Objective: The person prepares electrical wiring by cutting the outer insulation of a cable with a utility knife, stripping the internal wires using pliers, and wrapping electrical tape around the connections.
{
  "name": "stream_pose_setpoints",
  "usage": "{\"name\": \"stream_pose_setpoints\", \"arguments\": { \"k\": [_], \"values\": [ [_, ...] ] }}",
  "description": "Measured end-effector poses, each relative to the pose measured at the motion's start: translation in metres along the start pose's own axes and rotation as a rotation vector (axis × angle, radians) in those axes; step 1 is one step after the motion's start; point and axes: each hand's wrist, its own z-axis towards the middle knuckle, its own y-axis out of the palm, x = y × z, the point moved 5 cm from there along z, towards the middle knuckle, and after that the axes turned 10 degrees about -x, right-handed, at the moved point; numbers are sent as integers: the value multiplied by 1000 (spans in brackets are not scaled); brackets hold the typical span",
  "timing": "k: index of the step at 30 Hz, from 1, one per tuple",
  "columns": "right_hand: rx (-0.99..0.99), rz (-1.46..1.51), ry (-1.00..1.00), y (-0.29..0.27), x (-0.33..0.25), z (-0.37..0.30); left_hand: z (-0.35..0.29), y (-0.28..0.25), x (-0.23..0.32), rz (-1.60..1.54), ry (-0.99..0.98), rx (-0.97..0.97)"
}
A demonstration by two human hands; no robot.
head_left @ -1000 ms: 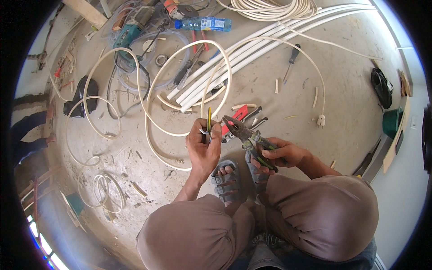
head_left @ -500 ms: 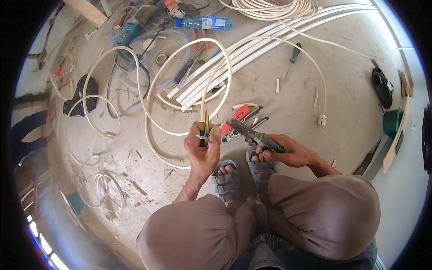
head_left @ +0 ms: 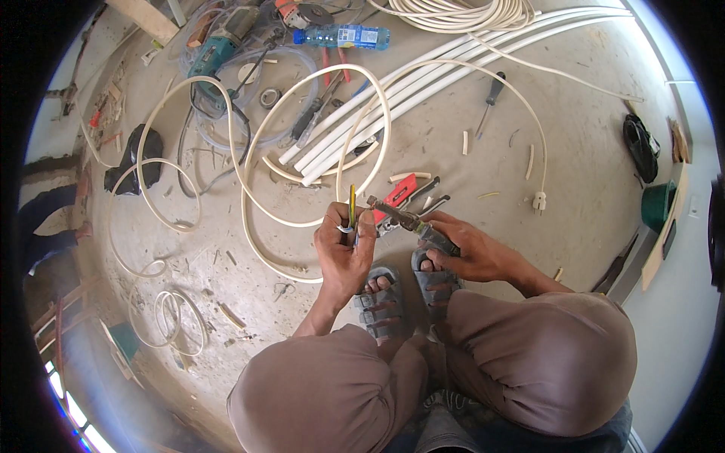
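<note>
My left hand (head_left: 343,248) is closed in a pinch on the stripped end of a cream cable; a yellow-green wire (head_left: 352,198) stands up from between its fingers, with a bit of blue showing lower down. My right hand (head_left: 477,251) is wrapped round worn, dark-handled pliers (head_left: 408,220). Their jaws reach to the left thumb tip, at a short wire end; whether they grip it is too small to tell. Just beyond the hands, a red utility knife (head_left: 396,195) lies by another dark-handled tool. The cream cable (head_left: 388,140) loops over the floor to a white plug (head_left: 539,200).
White pipes (head_left: 332,155) lie diagonally ahead, below a cable coil (head_left: 461,13). A screwdriver (head_left: 491,102) is to their right. A teal power tool (head_left: 209,64) and a blue plastic bottle (head_left: 343,37) lie far left. Cable scraps dot the floor. Another person's legs (head_left: 49,226) show at left.
The pliers in my right hand have moved left and their jaws now meet the left thumb tip. My left hand has shifted slightly right and up.
</note>
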Motion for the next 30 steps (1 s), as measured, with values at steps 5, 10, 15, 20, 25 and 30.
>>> {"name": "stream_pose_setpoints", "arguments": {
  "k": [5, 10, 15, 20, 25, 30],
  "values": [
    [107, -28, -23, 2, 5, 0, 0, 1, 5, 83, 40, -3],
    [165, -69, 34, 4, 6, 3, 1, 0, 3, 92, 63, 4],
    [171, 116, 29, -2, 2, 0, 1, -2, 5, 15, 39, 16],
    [343, -205, -14, 6, 6, -6, 2, 0, 5, 44, 22, 4],
    [260, -94, 111, 10, 10, -4, 4, 2, 0, 104, 31, 23],
    [274, 321, 277, 30, 24, -3, 1, 6, 8, 165, 111, 29]
  ]
}}
